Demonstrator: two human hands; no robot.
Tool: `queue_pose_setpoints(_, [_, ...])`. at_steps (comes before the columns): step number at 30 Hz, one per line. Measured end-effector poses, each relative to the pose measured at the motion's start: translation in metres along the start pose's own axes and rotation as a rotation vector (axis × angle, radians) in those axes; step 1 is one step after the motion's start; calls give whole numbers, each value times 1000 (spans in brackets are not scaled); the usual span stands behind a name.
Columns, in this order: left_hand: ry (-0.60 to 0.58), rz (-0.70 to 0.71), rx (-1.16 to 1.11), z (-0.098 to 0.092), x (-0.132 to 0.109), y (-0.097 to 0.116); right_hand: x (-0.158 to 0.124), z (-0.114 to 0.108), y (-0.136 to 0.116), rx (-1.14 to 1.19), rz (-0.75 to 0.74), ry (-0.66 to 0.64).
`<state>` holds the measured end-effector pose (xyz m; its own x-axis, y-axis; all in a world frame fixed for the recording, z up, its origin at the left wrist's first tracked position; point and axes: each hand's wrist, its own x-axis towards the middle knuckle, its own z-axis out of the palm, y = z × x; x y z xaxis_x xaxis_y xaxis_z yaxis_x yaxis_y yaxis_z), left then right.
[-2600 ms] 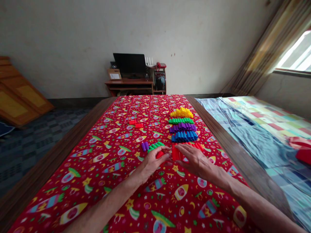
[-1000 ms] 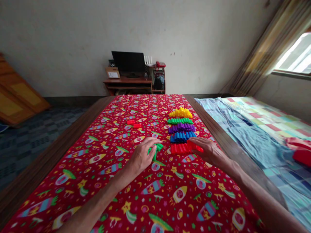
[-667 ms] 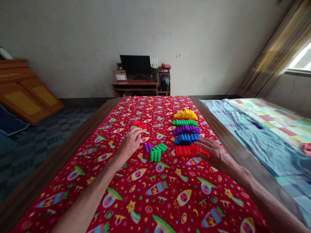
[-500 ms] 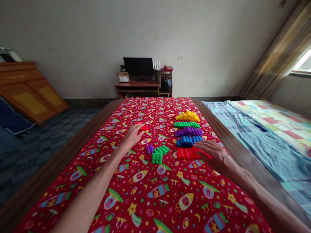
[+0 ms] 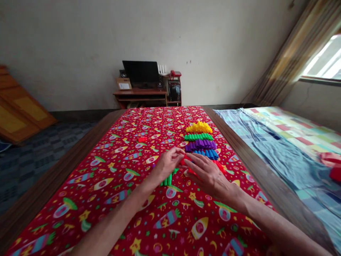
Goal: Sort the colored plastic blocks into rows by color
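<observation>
Near the middle of the cloth, my left hand [image 5: 167, 163] is closed, its thumb and fingers pinching a short red plastic tube [image 5: 183, 161]. My right hand [image 5: 209, 172] reaches in from the other side, fingers stretched out and fingertips close against that tube; its thumb is hidden. Under and beside the right hand lies a row of red tubes [image 5: 220, 166], mostly covered. Just beyond it are rows of blue tubes [image 5: 210, 154], purple tubes [image 5: 201, 144], green tubes [image 5: 198, 137] and yellow tubes [image 5: 199, 127]. Loose green tubes [image 5: 166, 180] lie partly behind my left hand.
Another red piece [image 5: 142, 139] lies farther off, left of the rows. A red patterned cloth [image 5: 165, 220] covers the wooden table [image 5: 87, 142]. To the right is a bed [image 5: 279, 142]; a desk with a monitor [image 5: 140, 73] stands by the wall.
My left hand has come right and nearer from the red pieces, bringing a red tube beside my right hand. My right hand has shifted left. The view has turned slightly right.
</observation>
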<state>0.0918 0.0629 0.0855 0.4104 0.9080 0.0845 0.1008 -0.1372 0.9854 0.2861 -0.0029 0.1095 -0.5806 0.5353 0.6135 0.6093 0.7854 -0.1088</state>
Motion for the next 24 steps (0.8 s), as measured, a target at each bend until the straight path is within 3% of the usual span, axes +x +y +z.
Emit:
queue_pose_setpoints(3, [29,-19,-177,37,-18,21,-2,-2,-2,-63,41,27])
queue_pose_setpoints(5, [71,-49,-251,48,-26,27,-4,-4,0,-83,80,61])
queue_pose_setpoints(8, [116,-53,-260,53,-29,27,-5,-8,5,-72,94,49])
queue_pose_setpoints(12, [58,57,-91,41,-21,25,-4,-18,20,-131,92,3])
queue_pose_setpoints(14, [118,213,142,24,-11,26,-7,-25,31,-162,79,-27])
queue_pose_setpoints(17, [331,406,671,-21,7,21,-15,-30,46,-122,9,-160])
queue_pose_setpoints(21, [485,305,1001,-96,25,-14,-26,-25,55,-107,-14,-278])
queue_pose_setpoints(24, [500,199,1077,-135,29,-50,-28,-19,56,-119,1,-331])
